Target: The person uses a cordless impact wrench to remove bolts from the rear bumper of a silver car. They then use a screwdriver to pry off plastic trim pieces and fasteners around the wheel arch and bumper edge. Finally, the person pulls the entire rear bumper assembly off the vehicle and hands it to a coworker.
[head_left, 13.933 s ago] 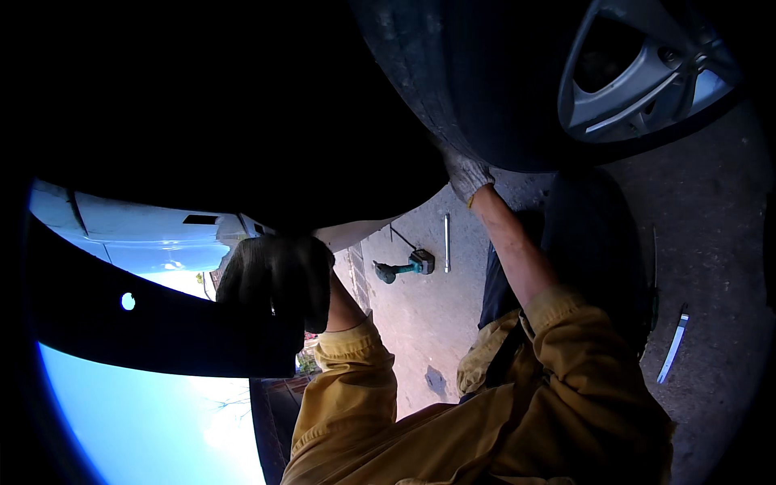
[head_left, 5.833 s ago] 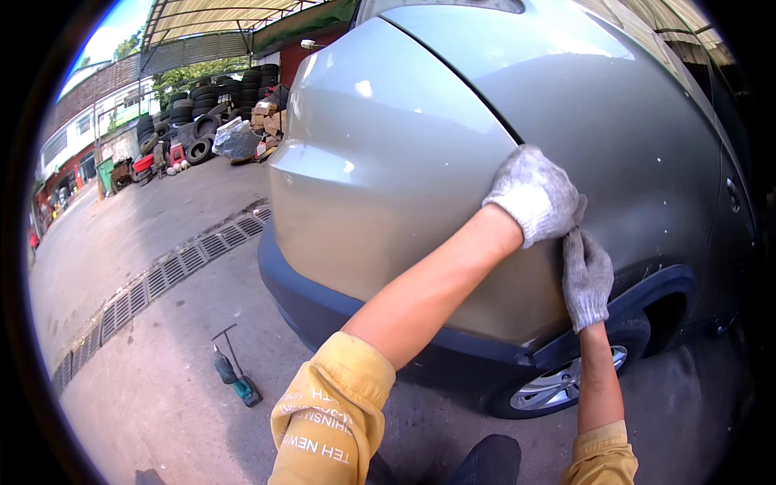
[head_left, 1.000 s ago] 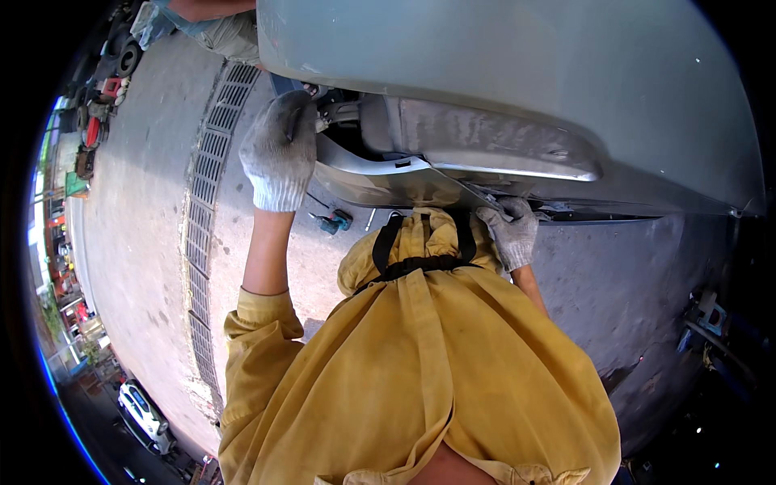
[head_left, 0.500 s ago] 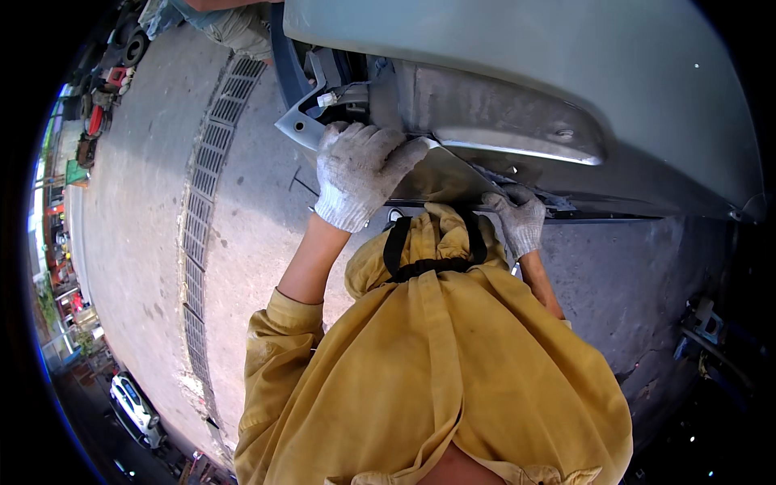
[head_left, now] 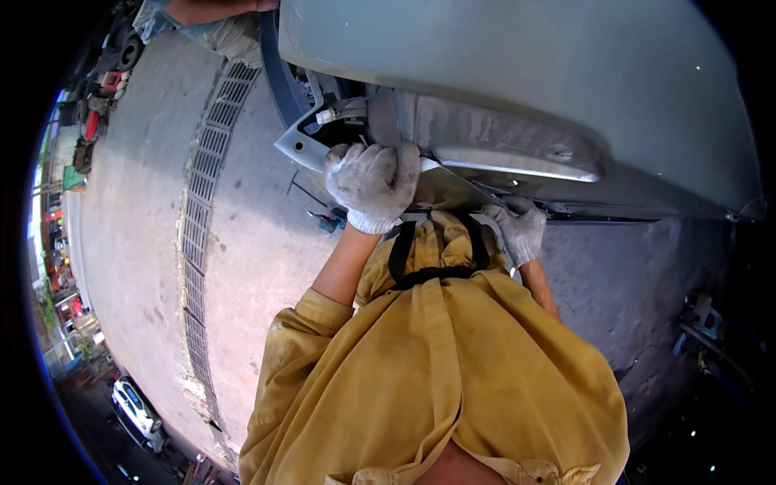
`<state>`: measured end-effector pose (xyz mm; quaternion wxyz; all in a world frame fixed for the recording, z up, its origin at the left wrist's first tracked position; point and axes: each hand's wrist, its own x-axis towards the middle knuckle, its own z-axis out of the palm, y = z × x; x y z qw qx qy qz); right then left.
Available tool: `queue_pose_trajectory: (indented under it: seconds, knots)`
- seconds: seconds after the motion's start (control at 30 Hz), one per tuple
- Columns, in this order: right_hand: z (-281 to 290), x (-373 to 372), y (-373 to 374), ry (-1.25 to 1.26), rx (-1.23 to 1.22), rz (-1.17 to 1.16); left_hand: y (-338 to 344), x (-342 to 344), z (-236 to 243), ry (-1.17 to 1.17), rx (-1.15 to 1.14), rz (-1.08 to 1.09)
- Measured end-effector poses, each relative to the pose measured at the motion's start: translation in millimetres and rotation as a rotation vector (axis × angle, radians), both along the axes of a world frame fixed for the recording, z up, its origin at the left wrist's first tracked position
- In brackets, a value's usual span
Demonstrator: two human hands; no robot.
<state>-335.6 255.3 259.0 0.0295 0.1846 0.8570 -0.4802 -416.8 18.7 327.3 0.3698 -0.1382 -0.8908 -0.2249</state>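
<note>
A silver-grey car bumper (head_left: pixel 454 190) lies along the lower edge of a grey-green vehicle body (head_left: pixel 517 48). My left hand (head_left: pixel 372 179), in a soiled white knit glove, is closed over its near edge, close to the pointed corner that has a round hole. Farther right, my right hand (head_left: pixel 519 229), also gloved, grips the same edge with its fingers partly hidden. Between body and bumper, at the left, there is a gap with a white plug connector (head_left: pixel 326 116) and wiring. A dented bare-metal recess (head_left: pixel 501 129) shows above the bumper.
A teal tool (head_left: pixel 327 220) and a thin dark rod (head_left: pixel 307 191) lie on the concrete left of my left hand. A drain grate (head_left: pixel 202 174) runs down the left. Another person's arm (head_left: pixel 214 10) reaches in at the top left. Dark equipment (head_left: pixel 703 323) stands at right.
My left hand has shifted right and slightly nearer along the bumper edge, uncovering the teal tool on the floor. My right hand stays at nearly the same place, a little lower.
</note>
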Motion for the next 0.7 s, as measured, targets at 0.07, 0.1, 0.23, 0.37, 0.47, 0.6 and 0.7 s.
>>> queue_pose_trajectory:
  seconds: [0.07, 0.1, 0.23, 0.37, 0.47, 0.6, 0.7]
  knots:
    - [-4.0, -0.3, 1.3, 0.043, 0.090, 0.017, -1.0, -1.3, -4.7, -0.002, 0.033, -0.002]
    - [-4.6, -0.8, 2.0, 0.064, 0.134, 0.026, -1.4, -2.1, -5.7, -0.004, 0.049, -0.002]
    - [-1.3, -5.9, -1.0, 0.128, 0.221, 0.107, -6.1, 5.0, -9.6, -0.002, 0.107, -0.025]
    - [-14.1, 0.7, 8.3, 0.245, 0.275, 0.280, -8.0, 28.6, -16.1, 0.015, 0.132, -0.084]
    - [-24.8, -4.0, 18.4, 0.311, 0.164, 0.283, -1.0, 17.7, -3.5, 0.051, 0.164, -0.132]
    - [-58.3, -34.6, 18.1, 0.281, 0.077, 0.222, 7.1, -30.9, 0.6, 0.107, 0.075, -0.160]
    - [-134.5, -49.2, 5.9, 0.305, 0.122, 0.128, 7.2, -51.1, -68.9, 0.063, 0.053, -0.152]
